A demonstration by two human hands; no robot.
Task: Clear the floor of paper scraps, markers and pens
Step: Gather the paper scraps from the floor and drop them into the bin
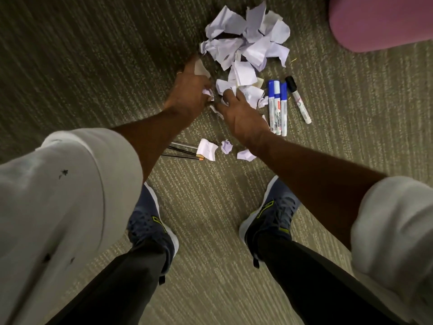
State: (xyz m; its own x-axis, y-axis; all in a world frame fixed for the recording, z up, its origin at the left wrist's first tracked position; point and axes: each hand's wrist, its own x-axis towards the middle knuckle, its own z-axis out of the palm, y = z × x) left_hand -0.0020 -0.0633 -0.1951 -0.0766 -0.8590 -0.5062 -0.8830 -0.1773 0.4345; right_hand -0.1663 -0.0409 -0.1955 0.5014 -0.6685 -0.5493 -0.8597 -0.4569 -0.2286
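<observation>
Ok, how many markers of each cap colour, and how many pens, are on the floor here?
Blue-cap markers: 3
Black-cap marker: 1
Pens: 3 in view
Total: 7
Scraps: too many and too overlapped to count.
</observation>
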